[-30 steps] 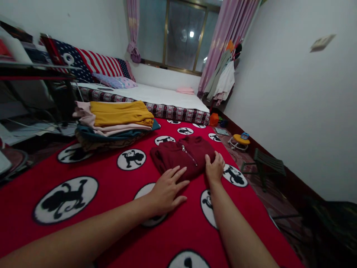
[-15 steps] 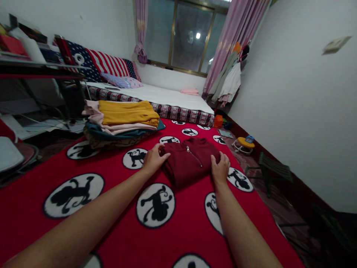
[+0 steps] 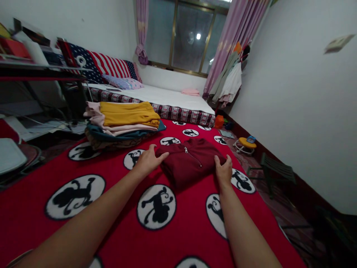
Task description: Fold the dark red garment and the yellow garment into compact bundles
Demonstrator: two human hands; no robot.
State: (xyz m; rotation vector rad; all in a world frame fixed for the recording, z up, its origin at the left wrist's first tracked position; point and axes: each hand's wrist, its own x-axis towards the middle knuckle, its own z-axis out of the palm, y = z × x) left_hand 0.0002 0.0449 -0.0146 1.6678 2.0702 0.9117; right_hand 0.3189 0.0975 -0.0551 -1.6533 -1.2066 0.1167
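Note:
A folded maroon sweatshirt point(image 3: 192, 165) with a short zip and silver pull lies on the red blanket point(image 3: 117, 230) with white circles and black monkey figures. At its left edge, my left hand point(image 3: 149, 160) is closed on the cloth, thumb on top and fingers partly hidden beneath. On the opposite side my right hand point(image 3: 224, 171) pinches the right edge. Beyond my left hand sits a stack of folded clothes, with a mustard-yellow garment point(image 3: 126, 113) on top, a pale pink one point(image 3: 95, 111) under it and a dark teal one point(image 3: 111, 136) lower down.
A bed with a white top point(image 3: 156, 95) stands by the window. To the left is a cluttered desk point(image 3: 41, 72) with a chair point(image 3: 12, 154) near it. A yellow stool point(image 3: 247, 143) and a dark green folding stool point(image 3: 277, 167) stand along the right wall.
My hands have moved slightly apart, the left one leftward and the right one rightward. The sweatshirt's upper side corners are drawn outward, so it looks wider.

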